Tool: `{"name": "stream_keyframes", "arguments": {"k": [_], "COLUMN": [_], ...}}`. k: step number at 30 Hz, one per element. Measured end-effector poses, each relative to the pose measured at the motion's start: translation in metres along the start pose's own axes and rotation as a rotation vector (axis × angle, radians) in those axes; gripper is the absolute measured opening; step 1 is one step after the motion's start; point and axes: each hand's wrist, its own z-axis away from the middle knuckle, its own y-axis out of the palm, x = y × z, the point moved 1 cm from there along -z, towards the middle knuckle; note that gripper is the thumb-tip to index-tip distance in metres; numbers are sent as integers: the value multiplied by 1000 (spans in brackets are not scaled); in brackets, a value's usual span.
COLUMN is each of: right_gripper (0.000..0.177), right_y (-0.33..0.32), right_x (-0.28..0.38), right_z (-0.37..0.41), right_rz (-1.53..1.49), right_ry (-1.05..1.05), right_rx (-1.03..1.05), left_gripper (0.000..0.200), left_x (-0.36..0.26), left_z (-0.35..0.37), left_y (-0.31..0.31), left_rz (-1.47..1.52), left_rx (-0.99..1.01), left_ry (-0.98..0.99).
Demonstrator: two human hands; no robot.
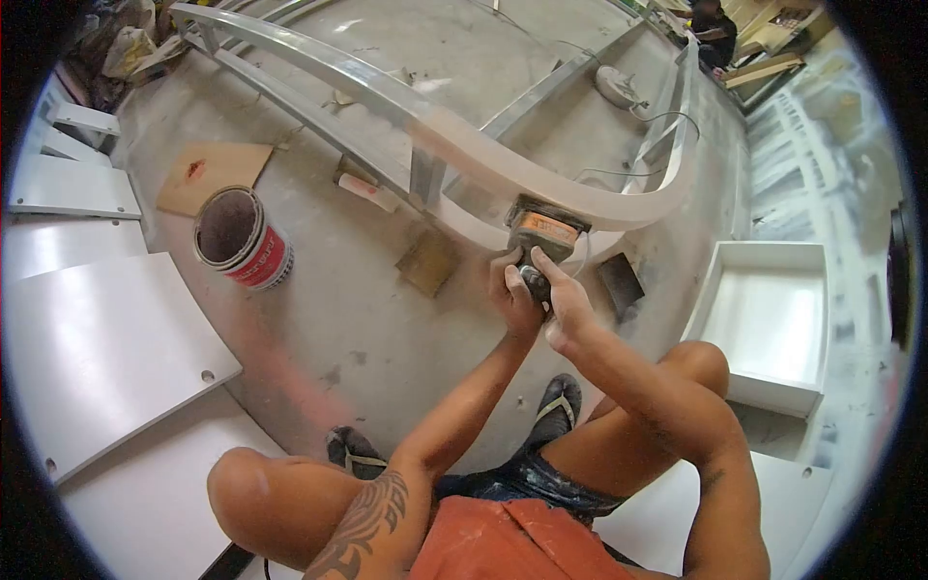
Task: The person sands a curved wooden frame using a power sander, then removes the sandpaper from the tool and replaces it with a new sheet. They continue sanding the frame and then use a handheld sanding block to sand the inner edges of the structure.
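An orange and black power sander (pixel 546 235) rests against the curved front rail of a metal frame (pixel 464 145). My left hand (pixel 516 298) wraps round the sander's black rear body from the left. From the right, my right hand (pixel 566 302) grips the same part, its thumb pointing toward the sander's head. Pale, dusty coating covers the rail near the sander, while bare shiny metal shows farther left. The sander's pad is mostly hidden where it meets the rail.
A paint can (pixel 244 237) stands on the floor at left, by a cardboard piece (pixel 213 174). A brown sanding sheet (pixel 428 263) and a dark pad (pixel 620 282) lie near my hands. White panels (pixel 126 348) and a white drawer box (pixel 764 319) flank me. Another person (pixel 713 37) sits far right.
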Motion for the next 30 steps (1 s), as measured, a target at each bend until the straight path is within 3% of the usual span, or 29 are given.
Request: {"name": "stream_keyframes", "arguments": {"k": [4,10,14,18,22,23,24,28,30], "right_gripper": [37,44,47,54,49,52,52,65,72], "right_y": [21,84,119,136,129,121,115,85,66], "right_x": [-8,-13,-12,-14,-36,-42,-40,-36,-34], "right_z": [-10,-21,-28,-36,-59,-68,-63,-47,-43], "right_rz": [-32,-3,-131,-56,-4,-29,-30,-14,98], "right_ry": [11,-2,118,133,144,165,160,194,51], "right_rx": [99,100,275,223,260,285,283,278,192], "left_gripper": [35,36,35,33,31,32,32,45,40], "left_x": [17,10,7,10,19,45,60,93,85], "left_z": [-23,-97,-141,-161,-143,-135,-126,-82,-58], "left_y": [-17,-49,-62,-69,-70,-75,-75,-63,-54], "left_rz": [-37,-71,-7,56,54,-266,-263,-255,-469], "left_rx": [15,13,18,5,9,24,27,-121,-122], "left_ry": [-54,58,0,-97,-133,8,9,-200,20]}}
